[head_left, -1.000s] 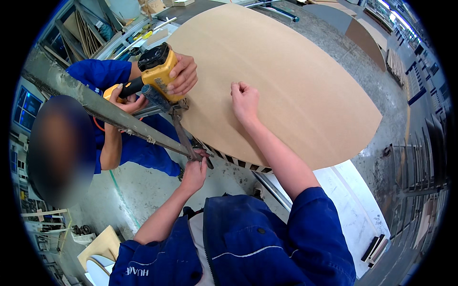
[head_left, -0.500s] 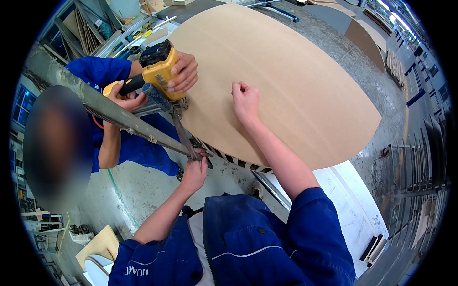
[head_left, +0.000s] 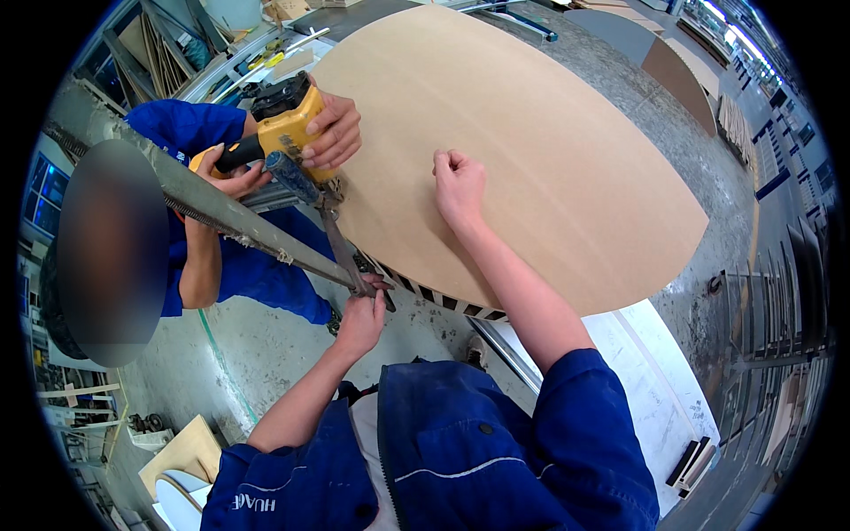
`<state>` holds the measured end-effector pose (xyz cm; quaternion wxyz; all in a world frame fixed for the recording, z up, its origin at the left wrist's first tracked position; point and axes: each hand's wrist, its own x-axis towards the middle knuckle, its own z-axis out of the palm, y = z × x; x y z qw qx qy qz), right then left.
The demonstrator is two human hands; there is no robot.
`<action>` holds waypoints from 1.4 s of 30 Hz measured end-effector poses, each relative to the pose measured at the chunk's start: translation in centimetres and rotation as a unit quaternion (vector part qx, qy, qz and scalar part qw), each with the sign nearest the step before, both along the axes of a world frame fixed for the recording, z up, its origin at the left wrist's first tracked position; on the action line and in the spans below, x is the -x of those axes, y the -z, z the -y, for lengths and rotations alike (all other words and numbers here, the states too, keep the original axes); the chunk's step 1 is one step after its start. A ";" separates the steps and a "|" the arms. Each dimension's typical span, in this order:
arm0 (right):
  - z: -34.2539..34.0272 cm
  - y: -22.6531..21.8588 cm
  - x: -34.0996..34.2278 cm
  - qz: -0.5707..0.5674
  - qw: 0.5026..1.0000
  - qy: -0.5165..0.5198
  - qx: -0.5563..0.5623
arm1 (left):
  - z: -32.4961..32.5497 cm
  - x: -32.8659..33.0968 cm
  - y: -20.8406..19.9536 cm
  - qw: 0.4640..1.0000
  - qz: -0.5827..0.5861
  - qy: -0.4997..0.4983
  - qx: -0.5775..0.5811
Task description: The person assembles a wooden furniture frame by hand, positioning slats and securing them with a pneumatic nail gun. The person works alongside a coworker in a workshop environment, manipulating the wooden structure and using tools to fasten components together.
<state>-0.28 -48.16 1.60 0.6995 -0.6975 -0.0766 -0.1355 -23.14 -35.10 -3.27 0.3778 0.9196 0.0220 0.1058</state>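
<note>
1. We see the left hand (head_left: 361, 323) closed around the low end of a long metal clamp (head_left: 232, 228). Its fingers are curled tight where the dark arm (head_left: 335, 246) meets the bar.
2. We see the right hand (head_left: 460, 188) curled up in a loose fist, with its fingers bent in. It is over the big brown board (head_left: 558, 177). We cannot tell if it touches the board or is just above it, and we see nothing in it.
3. We find the brown board in front of the person, on the right of the clamp. Its sides are round, and a striped edge (head_left: 434, 296) shows under its near side.
4. We see the clamp slant down from the upper left. Its blue handle (head_left: 290, 177) is near the board's left edge.
5. We see a co-worker's upper hand (head_left: 333, 133) bent around the side of a yellow tool (head_left: 297, 124). The co-worker's lower hand (head_left: 237, 183) is at the tool's black grip (head_left: 239, 154). The tool's bottom is by the board's left edge.
6. We see a white sheet (head_left: 660, 372) lower than the board, with dark strips (head_left: 693, 466) on it.
</note>
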 end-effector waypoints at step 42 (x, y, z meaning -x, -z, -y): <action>0.1 -0.1 0.9 -0.007 0.999 -0.027 0.034 | -1.5 0.7 4.1 0.997 -0.052 -0.022 0.044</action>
